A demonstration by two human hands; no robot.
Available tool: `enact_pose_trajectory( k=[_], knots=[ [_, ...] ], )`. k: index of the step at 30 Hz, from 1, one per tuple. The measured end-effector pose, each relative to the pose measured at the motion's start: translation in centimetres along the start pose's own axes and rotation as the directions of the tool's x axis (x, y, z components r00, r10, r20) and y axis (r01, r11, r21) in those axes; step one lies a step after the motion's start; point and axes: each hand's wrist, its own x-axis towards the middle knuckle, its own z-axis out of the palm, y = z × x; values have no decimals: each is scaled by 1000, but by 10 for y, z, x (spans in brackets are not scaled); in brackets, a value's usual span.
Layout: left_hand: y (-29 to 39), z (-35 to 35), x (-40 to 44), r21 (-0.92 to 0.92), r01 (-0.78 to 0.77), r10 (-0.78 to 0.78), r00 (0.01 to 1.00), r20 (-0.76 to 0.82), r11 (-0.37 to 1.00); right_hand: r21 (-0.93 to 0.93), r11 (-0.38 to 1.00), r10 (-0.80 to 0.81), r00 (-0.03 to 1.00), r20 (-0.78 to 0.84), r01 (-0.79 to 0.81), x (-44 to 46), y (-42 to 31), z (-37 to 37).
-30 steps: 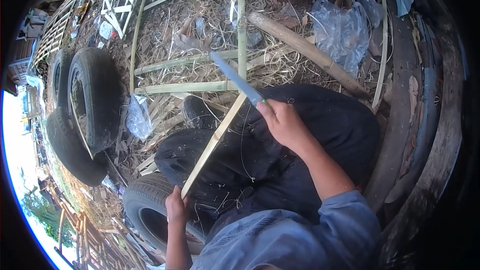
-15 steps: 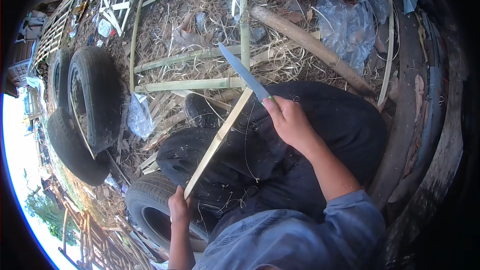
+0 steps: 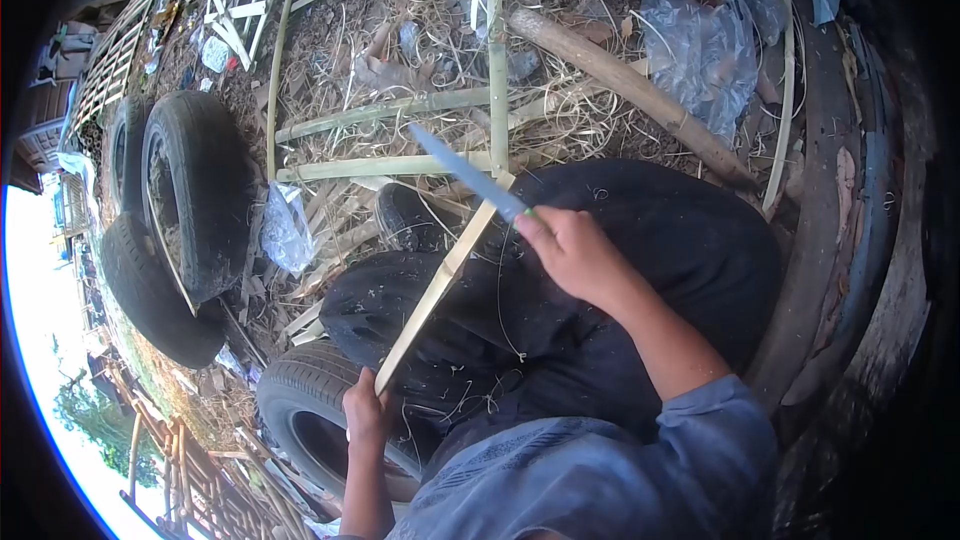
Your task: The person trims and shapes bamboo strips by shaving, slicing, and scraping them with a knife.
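My right hand is closed round the green handle of a knife, whose long blade points up and to the left. The blade crosses near the upper end of a pale bamboo strip; whether the edge touches it I cannot tell. Closed on the strip's lower end is my left hand, beside my knee. The strip slants up to the right across my dark trousers. Beyond it lies a bamboo frame of flat slats on the ground.
Old tyres lie at the left, and another tyre is close to my left forearm. A thick bamboo pole slants across the ground near a clear plastic bag. Shavings litter the soil. Logs run along the right.
The knife has moved down and left along the strip's upper end, its blade now flatter. My left hand still holds the strip, and the whole view has shifted slightly.
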Motion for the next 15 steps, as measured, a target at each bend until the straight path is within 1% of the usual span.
enact_pose_trajectory(
  k=[2,3,5,6,9,11,12,14,15],
  knots=[
    [-3,3,0,24,-16,16,1000,-14,1000,-7,995,-96,995,-35,95,-2,8,16],
    [-3,3,-1,26,-12,12,1000,-15,1000,-5,995,-97,995,-32,97,-2,6,14],
    [0,0,-1,-6,-12,12,1000,-4,1000,55,997,-50,993,-103,56,1,2,5],
    [2,0,-1,-3,-7,7,1000,-7,1000,71,994,-73,983,-169,86,4,6,4],
    [2,0,0,17,-17,18,1000,-19,1000,41,998,-46,984,-174,54,5,5,0],
    [1,1,0,4,11,-11,1000,-8,1000,109,989,-65,963,-260,97,5,4,0],
    [1,2,0,1,12,-12,1000,-8,1000,106,990,-66,964,-258,96,6,3,-3],
    [1,3,0,-25,0,-1,1000,-21,1000,31,998,-46,960,-275,57,8,0,-10],
    [0,2,0,-25,-1,0,1000,-21,1000,21,996,-74,960,-270,82,9,3,-7]
  ],
)
